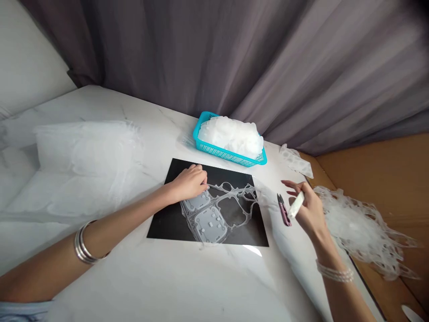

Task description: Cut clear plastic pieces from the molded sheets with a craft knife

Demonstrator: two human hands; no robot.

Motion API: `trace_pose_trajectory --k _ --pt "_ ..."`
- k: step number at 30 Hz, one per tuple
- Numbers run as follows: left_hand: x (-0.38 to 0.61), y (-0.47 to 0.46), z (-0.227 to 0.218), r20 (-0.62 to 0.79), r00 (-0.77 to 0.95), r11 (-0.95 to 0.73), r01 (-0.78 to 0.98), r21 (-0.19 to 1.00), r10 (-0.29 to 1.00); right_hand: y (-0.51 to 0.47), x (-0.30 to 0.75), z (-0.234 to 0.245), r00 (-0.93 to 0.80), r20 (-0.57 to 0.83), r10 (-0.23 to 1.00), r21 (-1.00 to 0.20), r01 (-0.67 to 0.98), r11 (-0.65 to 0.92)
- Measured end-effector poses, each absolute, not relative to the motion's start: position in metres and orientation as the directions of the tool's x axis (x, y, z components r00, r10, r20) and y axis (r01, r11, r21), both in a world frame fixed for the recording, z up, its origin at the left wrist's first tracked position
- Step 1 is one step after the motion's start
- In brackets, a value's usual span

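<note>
On the white marbled desk (134,286), a hard pull could skid the flat black rectangular sheet (167,226) or snap the translucent plastic lattice with square panels (210,223). The lattice lies at four o'clock from the curled left hand (191,182), whether pinched I cannot tell, and nine o'clock from the right hand (310,210), which grips a white bar (296,205).

Silver bangles (79,244) left, beaded bracelet (335,273) right; bluish sleeve (23,310).

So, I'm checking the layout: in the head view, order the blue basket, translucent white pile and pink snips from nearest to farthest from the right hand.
From the right hand:
1. Pink snips, just to its left.
2. Blue basket, farther left and back.
3. Translucent white pile, at far left.
</note>
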State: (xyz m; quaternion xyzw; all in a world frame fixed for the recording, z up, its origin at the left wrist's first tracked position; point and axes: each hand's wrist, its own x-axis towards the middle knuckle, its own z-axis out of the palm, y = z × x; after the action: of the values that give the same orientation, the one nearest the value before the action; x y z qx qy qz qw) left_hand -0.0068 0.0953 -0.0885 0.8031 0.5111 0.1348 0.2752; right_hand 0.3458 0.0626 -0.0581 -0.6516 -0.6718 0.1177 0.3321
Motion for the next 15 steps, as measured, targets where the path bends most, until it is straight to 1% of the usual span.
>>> trace_pose_trajectory --k 2,4,6,8,9,11,13,15 --pt "-0.008 0.094 -0.082 -0.077 0.428 -0.294 0.73 0.617 0.901 0.041 0.326 -0.049 0.086 0.277 0.957 -0.604 0.79 0.103" --pt "-0.009 0.092 -0.073 -0.093 0.413 -0.251 0.701 0.667 0.906 0.019 0.302 -0.04 0.052 0.282 0.958 -0.616 0.776 0.139" --pt "-0.01 0.09 -0.064 -0.125 0.402 -0.192 0.659 0.727 0.907 -0.003 0.276 -0.037 -0.068 0.262 0.963 -0.614 0.758 0.22" --pt "-0.011 0.089 -0.058 -0.174 0.388 -0.109 0.607 0.788 0.905 -0.024 0.248 -0.044 -0.232 0.223 0.947 -0.588 0.742 0.321" --pt "-0.011 0.088 -0.057 -0.199 0.379 -0.061 0.575 0.816 0.904 -0.034 0.234 -0.05 -0.299 0.213 0.93 -0.567 0.738 0.367" --pt "-0.01 0.088 -0.057 -0.241 0.35 0.036 0.504 0.863 0.905 -0.051 0.206 -0.068 -0.363 0.253 0.897 -0.495 0.748 0.442" --pt "-0.009 0.086 -0.058 -0.273 0.305 0.13 0.417 0.9 0.913 -0.061 0.182 -0.086 -0.36 0.312 0.879 -0.407 0.786 0.466" --pt "-0.005 0.085 -0.058 -0.309 0.254 0.226 0.308 0.924 0.916 -0.064 0.166 -0.1 -0.335 0.328 0.884 -0.351 0.825 0.443"
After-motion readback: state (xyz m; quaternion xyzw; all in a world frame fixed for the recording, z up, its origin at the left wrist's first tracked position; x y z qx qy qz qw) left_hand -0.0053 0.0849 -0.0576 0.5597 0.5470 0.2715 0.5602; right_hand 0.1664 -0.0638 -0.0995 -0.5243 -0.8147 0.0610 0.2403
